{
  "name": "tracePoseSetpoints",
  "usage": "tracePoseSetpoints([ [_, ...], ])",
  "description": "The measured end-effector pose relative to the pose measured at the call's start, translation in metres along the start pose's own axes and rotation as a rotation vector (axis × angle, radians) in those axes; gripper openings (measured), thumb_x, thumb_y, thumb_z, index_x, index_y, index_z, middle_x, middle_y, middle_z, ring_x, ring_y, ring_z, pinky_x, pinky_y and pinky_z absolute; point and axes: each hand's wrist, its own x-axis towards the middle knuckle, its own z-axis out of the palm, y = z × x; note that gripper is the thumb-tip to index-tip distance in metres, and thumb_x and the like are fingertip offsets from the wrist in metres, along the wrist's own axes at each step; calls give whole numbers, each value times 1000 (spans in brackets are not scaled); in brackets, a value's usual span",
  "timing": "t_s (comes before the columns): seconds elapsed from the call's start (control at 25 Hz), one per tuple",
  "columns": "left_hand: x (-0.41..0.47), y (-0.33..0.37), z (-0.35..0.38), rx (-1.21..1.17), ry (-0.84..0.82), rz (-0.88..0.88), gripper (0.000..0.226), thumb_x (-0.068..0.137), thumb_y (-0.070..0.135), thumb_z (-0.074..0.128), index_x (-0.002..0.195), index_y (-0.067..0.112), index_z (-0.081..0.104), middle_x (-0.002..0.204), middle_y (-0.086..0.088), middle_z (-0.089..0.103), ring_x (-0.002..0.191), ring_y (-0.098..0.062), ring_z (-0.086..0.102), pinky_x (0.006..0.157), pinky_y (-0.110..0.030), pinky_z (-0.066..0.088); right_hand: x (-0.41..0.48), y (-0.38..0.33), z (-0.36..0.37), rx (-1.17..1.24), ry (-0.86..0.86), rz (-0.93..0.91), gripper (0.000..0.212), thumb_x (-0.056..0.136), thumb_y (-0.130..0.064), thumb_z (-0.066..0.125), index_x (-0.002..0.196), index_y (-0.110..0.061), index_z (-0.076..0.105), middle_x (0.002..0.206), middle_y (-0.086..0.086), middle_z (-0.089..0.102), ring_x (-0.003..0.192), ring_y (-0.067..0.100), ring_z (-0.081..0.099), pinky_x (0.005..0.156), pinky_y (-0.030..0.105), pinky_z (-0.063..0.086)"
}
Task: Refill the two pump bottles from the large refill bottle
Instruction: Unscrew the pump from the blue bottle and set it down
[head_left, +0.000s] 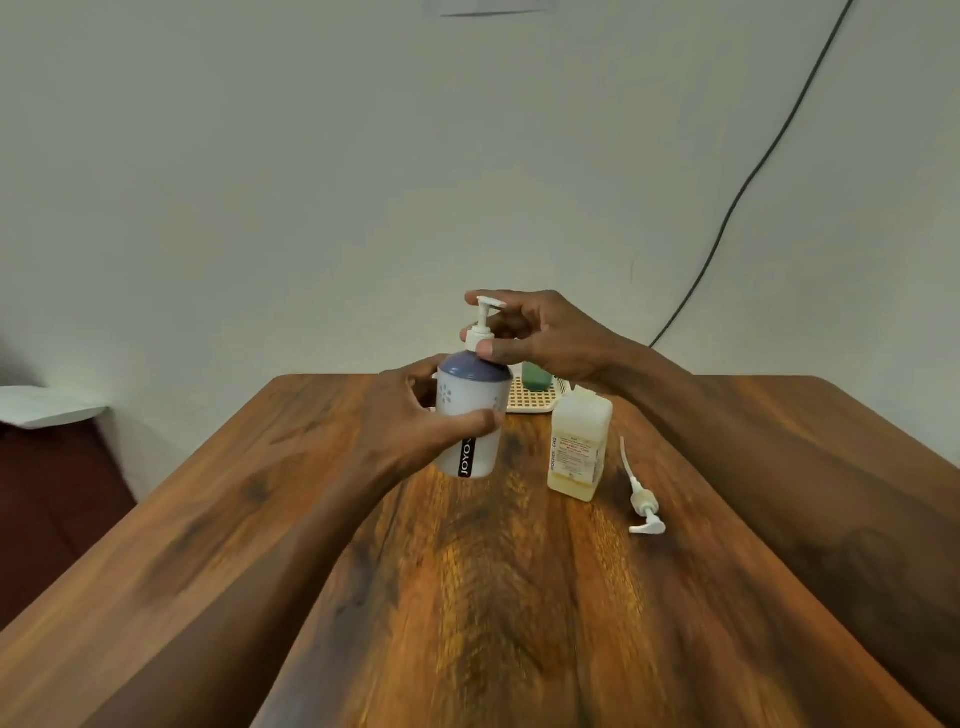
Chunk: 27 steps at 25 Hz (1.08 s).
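Head view: a person's left hand (415, 415) wraps the white pump bottle (470, 415), held just above the desk (467, 597), while the right hand (524, 332) pinches its pump collar (475, 340). A square refill bottle (579, 449) stands open just beside it, its loose pump (641, 499) lying to its right. Unscrewing likely goes best with the body held steady and upright, turning only the collar.

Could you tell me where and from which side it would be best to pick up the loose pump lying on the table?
Probably at the collar of the loose pump, pinched from above. It lies flat on the table to the right of the square refill bottle, its thin tube pointing away; the collar is its thickest part, and there is bare wood on both sides for fingertips.
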Motion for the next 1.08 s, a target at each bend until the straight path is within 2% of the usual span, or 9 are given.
tracePoseSetpoints([
  [0.08, -10, 1, 3, 27, 39, 12, 52, 70, 50, 89, 109, 52, 54, 94, 28, 62, 88, 5, 65, 60, -5, 48, -6, -8, 11, -214, 114, 13, 48, 83, -47, 78, 121, -19, 69, 98, -11, 72, 88, 4, 67, 75, 14, 51],
  [0.2, -19, 3, 8, 19, 104, 86, 64, 63, 53, 90, 117, 48, 56, 98, 26, 65, 91, 4, 66, 66, -8, 53, -10, -9, 29, -353, 294, -8, 57, 70, -65, 79, 81, -10, 71, 72, 0, 70, 66, 12, 65, 59, 26, 48],
  [0.36, -25, -5, 14, 6, 93, 43, 65, 60, 52, 90, 118, 31, 69, 100, 13, 74, 89, -1, 71, 73, -27, 63, -17, -4, 28, -92, 130, 86, 26, 85, -32, 81, 103, -14, 75, 92, -1, 75, 86, 11, 71, 71, 24, 55],
  [0.48, -27, -9, 19, 18, 110, 27, 68, 57, 62, 84, 117, 37, 66, 102, 16, 73, 89, 2, 70, 73, -24, 62, -23, 2, 19, 255, -40, 102, 57, 89, 2, 71, 140, -18, 57, 123, 3, 72, 114, 16, 68, 90, 29, 58],
  [0.56, -28, -8, 24, 32, 136, 40, 70, 57, 64, 83, 120, 41, 62, 101, 17, 71, 90, 4, 68, 71, -18, 59, -24, 5, 18, 189, -32, 115, 74, 87, -6, 77, 151, -24, 43, 136, 2, 64, 122, 16, 63, 97, 33, 57],
  [0.72, -27, -9, 34, 31, 166, 57, 74, 59, 59, 85, 125, 32, 64, 105, 16, 70, 92, 3, 67, 71, -13, 56, -24, 7, 29, -273, 285, 88, 59, 74, -58, 82, 116, -20, 66, 99, -7, 71, 85, 8, 68, 74, 23, 56],
  [0.84, -29, -13, 36, 37, 107, 38, 71, 61, 49, 89, 125, 40, 59, 106, 17, 68, 94, 1, 66, 71, -12, 56, -24, 12, 29, -309, 252, 50, 37, 76, -44, 86, 93, -16, 71, 81, -7, 70, 73, 8, 66, 68, 30, 56],
  [0.96, -30, -23, 35, 30, -3, -44, 68, 65, 37, 92, 124, 38, 59, 105, 18, 66, 94, -1, 65, 70, -12, 51, -29, 12, 24, -16, 176, 110, 37, 83, -17, 81, 118, -17, 66, 103, -3, 72, 94, 11, 70, 78, 27, 60],
  [1.08, -32, -43, 33, 42, -39, -136, 74, 62, 38, 91, 128, 31, 59, 108, 15, 66, 95, -2, 64, 71, -16, 51, -29, 10, 18, 141, 312, 47, 41, 86, -8, 78, 123, -17, 65, 108, 2, 71, 95, 10, 71, 75, 20, 58],
])
